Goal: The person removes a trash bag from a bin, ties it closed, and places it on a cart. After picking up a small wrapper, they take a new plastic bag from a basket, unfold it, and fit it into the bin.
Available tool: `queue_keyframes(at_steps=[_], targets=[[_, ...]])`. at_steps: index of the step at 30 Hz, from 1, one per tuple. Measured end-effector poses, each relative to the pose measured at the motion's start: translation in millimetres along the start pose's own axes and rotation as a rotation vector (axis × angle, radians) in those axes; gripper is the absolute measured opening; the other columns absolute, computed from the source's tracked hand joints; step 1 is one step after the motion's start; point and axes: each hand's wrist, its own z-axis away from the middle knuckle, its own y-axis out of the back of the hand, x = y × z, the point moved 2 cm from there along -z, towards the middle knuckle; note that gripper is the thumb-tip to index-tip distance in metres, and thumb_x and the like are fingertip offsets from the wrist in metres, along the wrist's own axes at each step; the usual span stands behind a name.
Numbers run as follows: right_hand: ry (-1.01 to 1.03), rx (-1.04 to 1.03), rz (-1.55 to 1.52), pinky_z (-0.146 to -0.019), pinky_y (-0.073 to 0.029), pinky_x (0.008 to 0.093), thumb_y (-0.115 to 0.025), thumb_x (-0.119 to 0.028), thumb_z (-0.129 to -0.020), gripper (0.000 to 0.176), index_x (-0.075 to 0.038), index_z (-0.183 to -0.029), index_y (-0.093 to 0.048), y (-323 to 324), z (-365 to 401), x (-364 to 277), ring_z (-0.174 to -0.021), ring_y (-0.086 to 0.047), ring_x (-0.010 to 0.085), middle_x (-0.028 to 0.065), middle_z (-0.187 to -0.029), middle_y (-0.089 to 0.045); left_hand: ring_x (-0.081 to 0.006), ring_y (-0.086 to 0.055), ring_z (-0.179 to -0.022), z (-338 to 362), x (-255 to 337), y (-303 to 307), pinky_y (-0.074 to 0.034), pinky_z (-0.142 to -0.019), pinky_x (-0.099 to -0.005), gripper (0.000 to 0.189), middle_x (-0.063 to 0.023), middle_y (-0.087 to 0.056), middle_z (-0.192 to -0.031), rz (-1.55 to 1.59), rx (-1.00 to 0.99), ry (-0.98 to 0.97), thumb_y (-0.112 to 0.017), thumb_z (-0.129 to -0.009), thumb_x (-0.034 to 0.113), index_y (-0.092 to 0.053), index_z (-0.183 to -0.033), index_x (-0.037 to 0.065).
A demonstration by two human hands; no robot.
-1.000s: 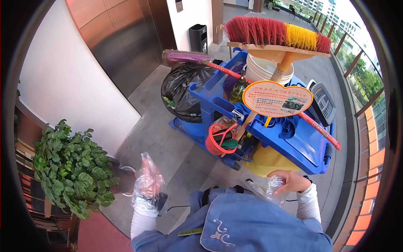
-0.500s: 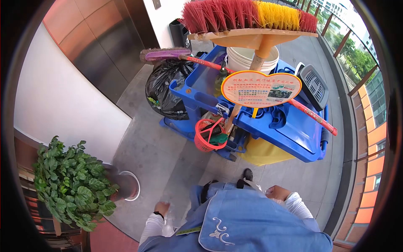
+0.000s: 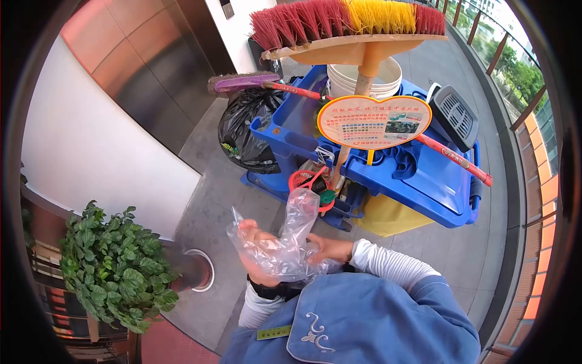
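A crumpled clear plastic bag (image 3: 299, 221) is held up in front of my chest, one part of it rising toward the cart. My left hand (image 3: 257, 252) is at its left side, fingers curled, with the see-through film lying over them. From the right, my right hand (image 3: 332, 248) pinches the bag between thumb and fingers. Some fingertips are hidden by folds of plastic. Just beyond the bag, a red plastic basket (image 3: 296, 179) hangs on the blue cleaning cart (image 3: 418, 197), with a green item inside.
A red-and-yellow broom (image 3: 357, 45), a heart-shaped sign (image 3: 374, 123), a dustpan (image 3: 456, 115) and a white bucket (image 3: 364, 82) are on the cart. A black garbage bag (image 3: 248, 133) hangs at its left. A potted plant (image 3: 118, 267) stands left; a railing (image 3: 500, 57) runs along the right.
Both hands have come up and inward from beside my body to meet in front of my chest. The plastic bag is now spread between them. The view has shifted slightly.
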Motion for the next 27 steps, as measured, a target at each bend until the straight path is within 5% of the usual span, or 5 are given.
queue_keyframes(at_steps=[3,8,18,22,27], targets=[[0.043,-0.115,-0.347,-0.095,-0.040,0.0314,-0.067,-0.006,-0.076,0.073,-0.006,-0.137,-0.026,4,-18,1,-0.111,-0.050,0.0178,0.0113,-0.126,-0.048,-0.0069,-0.040,-0.059,14,-38,11,-0.034,-0.057,-0.0221,0.022,0.0031,-0.042,-0.064,0.942,-0.033,0.333,-0.040,-0.096,0.023,-0.050,-0.095,0.003],[0.192,0.064,-0.120,-0.088,-0.043,0.0301,-0.066,-0.011,-0.081,0.052,-0.004,-0.127,-0.044,-27,-9,-45,-0.101,-0.055,0.0141,0.0054,-0.113,-0.056,-0.0119,-0.051,-0.080,35,-55,41,-0.041,-0.072,-0.0272,0.028,-0.0069,-0.053,-0.092,-0.554,0.543,0.023,-0.045,-0.095,0.024,-0.046,-0.108,-0.001],[0.385,0.196,1.637,-0.061,-0.049,0.0409,-0.057,-0.013,-0.075,0.011,-0.005,-0.083,-0.059,-20,-15,-27,-0.074,-0.062,0.0323,0.0176,-0.074,-0.061,-0.0241,-0.023,-0.133,53,-57,16,-0.023,-0.106,-0.0338,0.062,-0.0201,-0.024,-0.143,-0.946,-0.545,0.233,-0.044,-0.094,0.025,-0.013,-0.141,-0.003],[0.462,0.020,1.482,-0.061,-0.049,0.0412,-0.052,-0.015,-0.080,0.027,-0.009,-0.106,-0.053,-27,-1,-37,-0.073,-0.062,0.0328,0.0165,-0.084,-0.060,-0.0098,-0.056,-0.079,46,-69,48,-0.044,-0.071,-0.0244,0.030,-0.0039,-0.061,-0.091,-0.504,-0.102,0.679,-0.052,-0.092,0.023,-0.057,-0.109,-0.001],[0.520,0.351,1.058,-0.075,-0.049,0.0388,-0.060,-0.014,-0.081,0.055,-0.009,-0.132,-0.039,-18,50,-63,-0.086,-0.060,0.0326,0.0136,-0.102,-0.057,-0.0037,-0.049,-0.064,-42,-28,37,-0.040,-0.057,-0.0209,0.015,0.0011,-0.060,-0.076,-0.474,0.172,0.159,-0.051,-0.090,0.009,-0.062,-0.091,0.000]])
